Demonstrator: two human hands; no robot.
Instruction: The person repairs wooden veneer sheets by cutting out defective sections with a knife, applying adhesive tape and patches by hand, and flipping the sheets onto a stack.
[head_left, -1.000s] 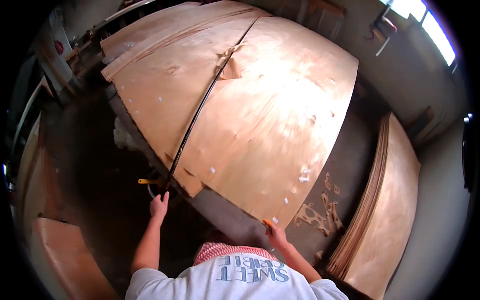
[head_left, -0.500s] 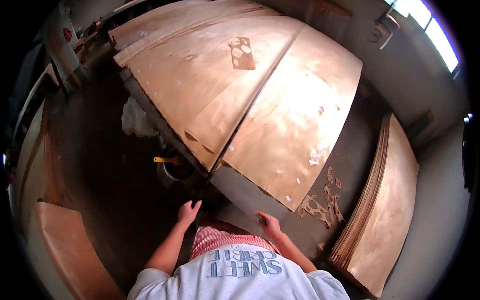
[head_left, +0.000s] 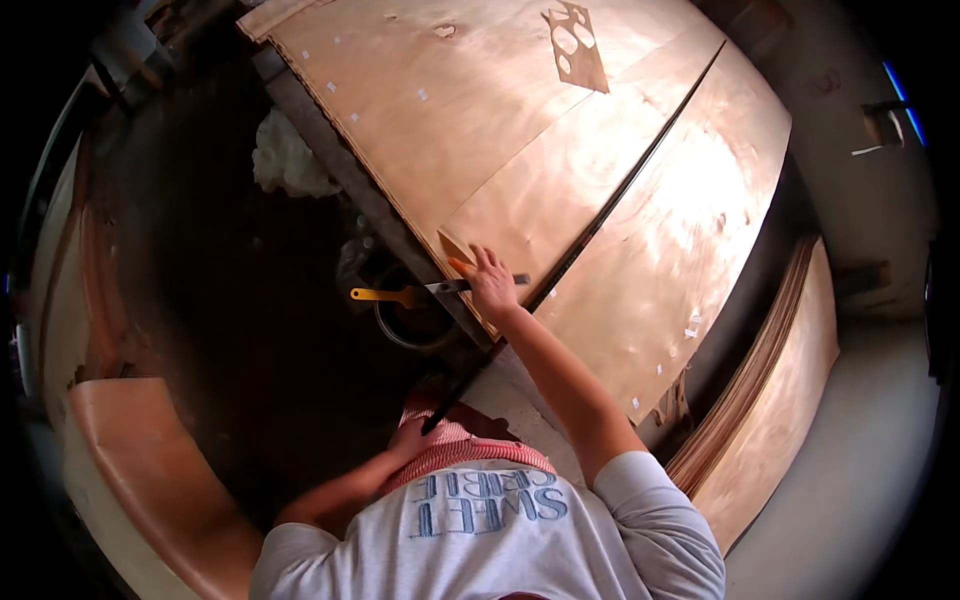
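Observation:
My right hand (head_left: pixel 492 286) reaches over the near corner of the left stack of wood veneer sheets (head_left: pixel 400 140). Its fingers are closed around a small orange object (head_left: pixel 461 267), mostly hidden. A narrow grey and black strip (head_left: pixel 448 286) passes under that hand, its kind unclear. Left of it, a yellow-handled scraper (head_left: pixel 378 295) lies over a round bucket (head_left: pixel 415 340). Low by the striped pink shorts, my left hand (head_left: pixel 408 440) looks closed at the lower end of a thin black strip (head_left: pixel 455 395), which lines up with the gap between the stacks. Its fingers are partly hidden.
A second veneer stack (head_left: pixel 590 330) lies right of the gap. A veneer offcut with holes (head_left: pixel 578 50) rests on the left stack. More sheets (head_left: pixel 770 390) lean at the right. A brown sheet (head_left: pixel 150 470) stands at lower left, and whitish plastic (head_left: pixel 290 155) hangs beside the stack.
My right hand has reached forward onto the left stack with the orange object. The left hand has dropped toward the shorts and closed. The view has shifted closer to the stacks.

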